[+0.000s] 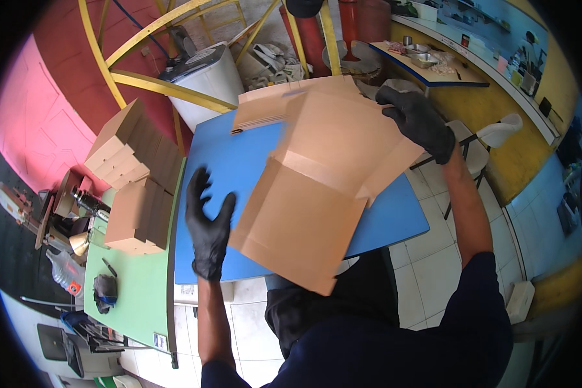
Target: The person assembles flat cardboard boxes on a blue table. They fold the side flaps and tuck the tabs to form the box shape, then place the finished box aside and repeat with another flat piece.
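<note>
A brown cardboard box blank (304,213), creased across its middle and partly unfolded, is held tilted over the blue table (207,149). My right hand (417,119), in a black glove, has its fingers closed on the blank's far right corner. In a matching glove, my left hand (210,223) is beside the blank's left edge, its fingers spread and slightly blurred, holding nothing. Behind the blank, a stack of flat cardboard blanks (258,110) lies at the table's far edge, partly covered by it.
Folded cardboard boxes (136,216) are stacked on the green table (139,297) at the left, with a pen (110,266) and a dark pouch (105,291) nearer me. A yellow metal frame (168,90) rises behind the blue table. A chair (478,142) stands at the right.
</note>
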`<state>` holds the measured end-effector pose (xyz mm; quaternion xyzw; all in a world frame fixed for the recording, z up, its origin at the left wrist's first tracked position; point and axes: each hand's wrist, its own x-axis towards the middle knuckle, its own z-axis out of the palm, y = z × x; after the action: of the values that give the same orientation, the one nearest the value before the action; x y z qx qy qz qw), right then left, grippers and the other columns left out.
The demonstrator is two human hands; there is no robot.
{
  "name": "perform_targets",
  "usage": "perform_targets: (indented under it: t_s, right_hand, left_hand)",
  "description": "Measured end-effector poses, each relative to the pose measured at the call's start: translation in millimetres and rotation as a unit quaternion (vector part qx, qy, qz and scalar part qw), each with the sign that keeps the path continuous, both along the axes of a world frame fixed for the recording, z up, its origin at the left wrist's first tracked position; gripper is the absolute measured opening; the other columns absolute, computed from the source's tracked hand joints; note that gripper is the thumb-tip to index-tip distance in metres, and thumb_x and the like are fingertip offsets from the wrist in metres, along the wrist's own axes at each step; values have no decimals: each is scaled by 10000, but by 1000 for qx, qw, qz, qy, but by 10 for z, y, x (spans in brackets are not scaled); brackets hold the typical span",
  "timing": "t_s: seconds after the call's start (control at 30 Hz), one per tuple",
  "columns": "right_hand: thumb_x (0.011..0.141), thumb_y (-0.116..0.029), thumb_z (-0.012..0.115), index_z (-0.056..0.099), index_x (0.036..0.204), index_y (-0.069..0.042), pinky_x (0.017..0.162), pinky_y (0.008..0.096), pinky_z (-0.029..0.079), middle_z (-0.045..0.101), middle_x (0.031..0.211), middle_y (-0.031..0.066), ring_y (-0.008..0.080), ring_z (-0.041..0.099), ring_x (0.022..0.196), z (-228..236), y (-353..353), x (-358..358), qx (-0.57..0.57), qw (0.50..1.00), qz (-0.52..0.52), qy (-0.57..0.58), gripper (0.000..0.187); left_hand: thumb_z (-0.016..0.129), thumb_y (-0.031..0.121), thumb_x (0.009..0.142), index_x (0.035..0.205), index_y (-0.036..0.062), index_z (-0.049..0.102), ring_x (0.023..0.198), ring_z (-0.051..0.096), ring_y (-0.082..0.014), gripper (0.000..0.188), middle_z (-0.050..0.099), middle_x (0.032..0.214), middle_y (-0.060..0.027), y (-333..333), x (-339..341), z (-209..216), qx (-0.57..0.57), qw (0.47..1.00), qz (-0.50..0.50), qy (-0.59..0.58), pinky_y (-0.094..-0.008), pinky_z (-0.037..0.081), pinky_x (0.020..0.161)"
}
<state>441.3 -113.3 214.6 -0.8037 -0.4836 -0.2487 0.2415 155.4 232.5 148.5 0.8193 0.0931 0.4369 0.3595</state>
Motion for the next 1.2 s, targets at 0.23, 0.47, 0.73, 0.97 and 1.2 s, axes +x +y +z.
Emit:
perform_targets:
  t_s: [0.23,0.47,0.73,0.97,1.2]
  right_hand:
    - [880,-13,660,697,1212,-76,829,421,554,734,1044,162,323,717,967,803,252,-840,-5,993,-8,-122,340]
    - [834,3,626,694,1345,-99,982,408,566,700,1285,126,299,692,1147,537,297,-1262,29,920,-10,-390,526]
    - [826,-6,647,686,1361,-103,981,394,564,684,1313,137,289,695,1146,317,354,-1311,-35,945,13,-325,546]
    - [837,-36,656,672,1366,-105,982,416,555,673,1310,126,299,663,1184,251,512,-1458,-53,951,55,-299,534]
    - [870,-134,752,648,1345,-74,943,432,533,691,1227,156,339,660,1122,419,737,-1526,28,989,141,-37,491]
  left_hand:
    - [784,53,888,1404,3,581,1116,677,-196,556,719,1242,-106,-618,541,1050,-47,972,-227,-27,-353,541,968]
    - [754,-29,871,1504,36,485,1173,607,-123,691,620,1364,-75,-456,234,1170,-64,945,-313,-74,-307,519,1005]
    - [632,176,1011,1410,19,558,1131,659,-228,435,672,1266,-136,77,175,1419,-108,881,-428,172,-328,539,937]
    - [757,387,905,1232,-22,703,1117,664,-269,527,720,1182,-170,-112,324,1414,165,858,-256,414,-361,496,989]
    - [767,384,866,1057,-53,735,897,700,-339,478,725,970,-227,-282,416,1385,166,896,-231,340,-414,536,813]
